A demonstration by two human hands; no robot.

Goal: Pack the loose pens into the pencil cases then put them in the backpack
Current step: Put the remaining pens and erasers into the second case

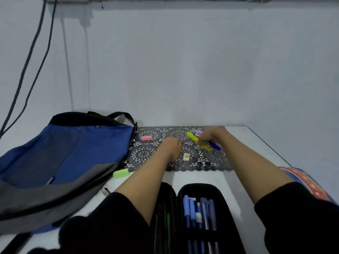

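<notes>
Right of centre, the right hand (208,138) grips a loose bunch of markers (192,136) that may slip out mid-carry; the left hand (171,146) is too blurred to read.

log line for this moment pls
right hand: grips yellow highlighter and blue marker over mat | left hand: over mat, grasp unclear | pencil case: open | backpack: beside mat

Table (201,177) bears backpack (73,153), mat (146,153), green eraser (121,173), pencil case (227,198).
</notes>
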